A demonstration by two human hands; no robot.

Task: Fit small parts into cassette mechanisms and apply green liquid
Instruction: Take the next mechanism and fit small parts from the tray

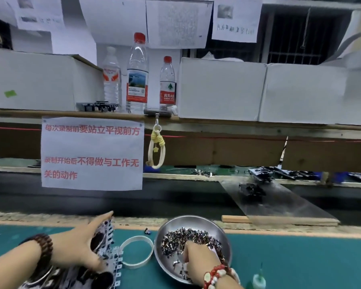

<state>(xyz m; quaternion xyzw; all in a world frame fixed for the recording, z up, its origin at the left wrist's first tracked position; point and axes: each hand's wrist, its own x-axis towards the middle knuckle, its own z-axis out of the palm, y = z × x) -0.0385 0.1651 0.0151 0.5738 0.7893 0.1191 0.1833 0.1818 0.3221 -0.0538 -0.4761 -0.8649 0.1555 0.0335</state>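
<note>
Fingers (191, 246) in metal parts bowl (221, 230), bottle label (167, 97) reads 农夫山

paper sign (92, 153) taped to shelf edge, red print read: 每次录制前要站立平视前方 / 录制开始后不得做与工作无关的动作 | small bottle (168, 84), red label read: 农夫山泉 | labels on other bottles and handwriting on upper sheets were too blurred to be read

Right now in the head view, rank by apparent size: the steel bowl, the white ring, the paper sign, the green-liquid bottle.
1. Paper sign
2. Steel bowl, though it sits nearer the camera
3. White ring
4. Green-liquid bottle, partly cut off at the frame's edge
</note>
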